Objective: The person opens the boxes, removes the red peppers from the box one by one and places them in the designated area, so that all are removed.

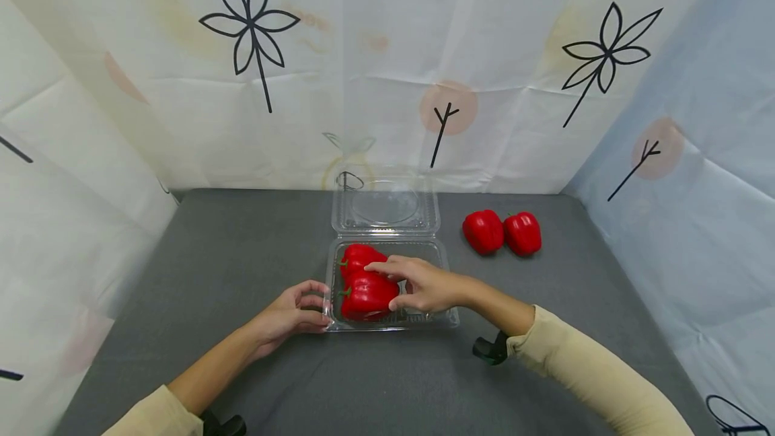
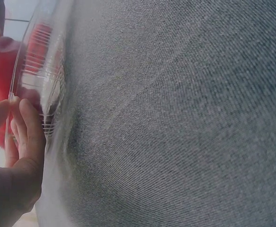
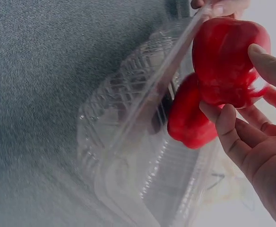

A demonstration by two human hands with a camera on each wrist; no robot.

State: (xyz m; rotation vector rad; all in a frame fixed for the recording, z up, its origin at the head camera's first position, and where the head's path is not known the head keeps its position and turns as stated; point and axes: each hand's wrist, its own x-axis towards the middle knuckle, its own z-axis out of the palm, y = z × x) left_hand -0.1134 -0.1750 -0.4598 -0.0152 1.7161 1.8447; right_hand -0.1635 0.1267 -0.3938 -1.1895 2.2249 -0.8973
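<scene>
A clear plastic clamshell container lies with its lid folded back. Two red bell peppers are in its left half, stems pointing left. My right hand grips the nearer pepper, thumb on one side and fingers on the other; the right wrist view shows this pepper too. Behind it sits the other pepper, partly covered by the right fingers. At the container's left edge, my left hand pinches the rim, thumb above and fingers against the outer wall.
Two more red bell peppers, one beside another, rest on the grey cloth-covered table right of the lid. Patterned white curtains enclose the table at the back and sides.
</scene>
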